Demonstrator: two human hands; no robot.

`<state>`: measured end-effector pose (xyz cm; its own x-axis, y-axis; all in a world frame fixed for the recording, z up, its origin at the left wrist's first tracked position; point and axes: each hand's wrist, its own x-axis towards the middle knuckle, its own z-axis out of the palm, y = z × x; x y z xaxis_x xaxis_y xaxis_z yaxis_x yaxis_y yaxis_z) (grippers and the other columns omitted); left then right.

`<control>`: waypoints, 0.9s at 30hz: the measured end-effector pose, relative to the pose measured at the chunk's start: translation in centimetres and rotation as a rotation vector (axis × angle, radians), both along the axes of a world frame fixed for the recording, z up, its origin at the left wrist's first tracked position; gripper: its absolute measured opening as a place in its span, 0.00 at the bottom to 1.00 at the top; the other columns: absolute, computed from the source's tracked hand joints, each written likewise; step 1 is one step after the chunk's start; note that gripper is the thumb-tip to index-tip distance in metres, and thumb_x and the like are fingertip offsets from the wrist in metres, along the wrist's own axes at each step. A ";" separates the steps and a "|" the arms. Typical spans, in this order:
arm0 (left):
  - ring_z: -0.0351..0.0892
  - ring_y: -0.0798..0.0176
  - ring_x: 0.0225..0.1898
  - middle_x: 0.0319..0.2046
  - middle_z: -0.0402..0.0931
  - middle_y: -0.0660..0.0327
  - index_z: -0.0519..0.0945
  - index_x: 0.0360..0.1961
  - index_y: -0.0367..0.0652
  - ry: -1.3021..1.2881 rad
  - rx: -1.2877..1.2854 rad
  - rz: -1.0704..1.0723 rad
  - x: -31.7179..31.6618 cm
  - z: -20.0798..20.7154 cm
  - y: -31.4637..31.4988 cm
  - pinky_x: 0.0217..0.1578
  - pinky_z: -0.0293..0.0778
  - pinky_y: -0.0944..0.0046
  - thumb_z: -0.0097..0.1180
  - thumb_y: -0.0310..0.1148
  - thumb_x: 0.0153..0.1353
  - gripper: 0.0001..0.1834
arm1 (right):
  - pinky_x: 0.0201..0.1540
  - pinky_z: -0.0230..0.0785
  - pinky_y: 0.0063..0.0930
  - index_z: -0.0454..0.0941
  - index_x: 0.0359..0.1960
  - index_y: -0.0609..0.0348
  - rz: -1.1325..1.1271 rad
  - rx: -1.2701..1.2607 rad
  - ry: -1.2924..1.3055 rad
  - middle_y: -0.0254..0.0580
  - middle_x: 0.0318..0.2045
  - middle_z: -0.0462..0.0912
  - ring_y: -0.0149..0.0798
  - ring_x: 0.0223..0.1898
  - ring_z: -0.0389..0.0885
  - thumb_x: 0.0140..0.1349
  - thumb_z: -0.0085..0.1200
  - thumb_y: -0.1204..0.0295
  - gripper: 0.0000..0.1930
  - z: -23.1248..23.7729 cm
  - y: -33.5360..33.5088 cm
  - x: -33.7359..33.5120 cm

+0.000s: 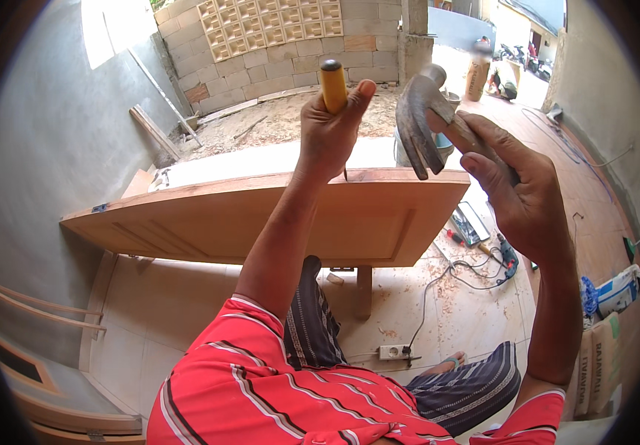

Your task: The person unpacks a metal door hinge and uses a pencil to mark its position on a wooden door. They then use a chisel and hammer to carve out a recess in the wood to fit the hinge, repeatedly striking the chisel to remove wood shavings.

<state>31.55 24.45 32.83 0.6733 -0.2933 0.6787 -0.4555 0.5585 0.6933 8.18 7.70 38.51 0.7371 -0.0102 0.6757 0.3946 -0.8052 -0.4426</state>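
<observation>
Left hand (331, 130), just above centre towards 12 o'clock: closed round a yellow-handled tool (333, 89), dark-capped, its slim lower end at the door's upper edge.
Right hand (524, 185), between 2 and 3 o'clock: gripping a claw hammer (425, 119), wooden-handled, head at 1 o'clock, claw pointing towards 6.
Panelled wooden door (335, 215), standing on edge, reaching from 9 o'clock through centre; small hinge (99, 208) at its 9 o'clock end.
Power tool (509, 259), corded, on the floor just past 3 o'clock.
Socket block (393, 352), white, 5 o'clock.
Block wall (298, 72), 12 o'clock.
</observation>
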 end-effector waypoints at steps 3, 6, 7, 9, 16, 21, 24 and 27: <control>0.58 0.83 0.14 0.16 0.70 0.74 0.81 0.28 0.47 0.041 0.016 0.044 -1.3 1.0 -0.8 0.14 0.51 0.74 0.63 0.37 0.74 0.14 | 0.31 0.62 0.19 0.77 0.67 0.62 -0.012 -0.037 -0.148 0.34 0.32 0.82 0.20 0.27 0.69 0.75 0.59 0.63 0.24 3.7 1.0 2.2; 0.64 0.83 0.26 0.23 0.73 0.77 0.88 0.41 0.40 0.014 0.062 0.019 0.5 0.2 0.0 0.26 0.61 0.73 0.68 0.41 0.71 0.14 | 0.26 0.59 0.17 0.80 0.66 0.56 0.012 0.047 -0.250 0.28 0.26 0.77 0.17 0.22 0.66 0.77 0.57 0.59 0.22 7.6 2.3 4.2; 0.64 0.83 0.26 0.23 0.74 0.77 0.88 0.41 0.40 0.025 0.072 -0.003 0.6 0.5 0.3 0.26 0.62 0.73 0.68 0.41 0.71 0.14 | 0.28 0.65 0.19 0.80 0.66 0.56 0.047 0.060 -0.295 0.30 0.27 0.80 0.19 0.24 0.71 0.78 0.55 0.57 0.22 8.9 2.5 4.7; 0.65 0.83 0.27 0.24 0.74 0.77 0.88 0.41 0.40 0.038 0.067 -0.017 0.4 0.4 0.0 0.27 0.63 0.74 0.68 0.41 0.71 0.14 | 0.29 0.69 0.23 0.78 0.67 0.58 0.131 -0.011 -0.162 0.32 0.26 0.82 0.24 0.24 0.74 0.78 0.54 0.59 0.23 9.4 3.2 5.5; 0.65 0.83 0.27 0.24 0.76 0.77 0.88 0.40 0.41 0.029 0.069 0.013 0.3 0.3 -0.1 0.28 0.64 0.74 0.68 0.41 0.71 0.13 | 0.53 0.78 0.32 0.79 0.66 0.59 0.134 -0.237 -0.067 0.49 0.48 0.90 0.36 0.48 0.87 0.77 0.55 0.56 0.24 7.3 0.2 9.2; 0.64 0.84 0.24 0.24 0.76 0.78 0.87 0.38 0.41 -0.023 -0.003 0.003 -0.1 0.2 -0.5 0.24 0.60 0.75 0.69 0.40 0.70 0.12 | 0.52 0.79 0.31 0.80 0.65 0.62 0.078 -0.384 -0.011 0.52 0.47 0.90 0.36 0.46 0.88 0.76 0.58 0.58 0.24 5.9 0.8 9.0; 0.55 0.81 0.13 0.14 0.64 0.76 0.77 0.25 0.50 0.049 -0.034 -0.003 -0.5 0.6 -0.2 0.14 0.48 0.72 0.68 0.40 0.70 0.17 | 0.50 0.80 0.31 0.79 0.65 0.65 0.035 -0.325 0.130 0.53 0.47 0.90 0.37 0.47 0.88 0.75 0.60 0.60 0.25 7.1 1.5 6.8; 0.52 0.78 0.12 0.14 0.59 0.75 0.73 0.24 0.52 0.152 -0.170 -0.041 0.5 0.3 1.5 0.14 0.47 0.70 0.65 0.43 0.72 0.20 | 0.50 0.79 0.29 0.79 0.64 0.67 0.020 -0.311 -0.022 0.51 0.47 0.90 0.35 0.45 0.87 0.75 0.60 0.61 0.25 5.8 0.3 5.0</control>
<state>32.03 25.97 33.09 0.7616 -0.2120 0.6124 -0.3279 0.6891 0.6462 13.18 7.99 44.26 0.7201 0.2139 0.6601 0.4185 -0.8927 -0.1673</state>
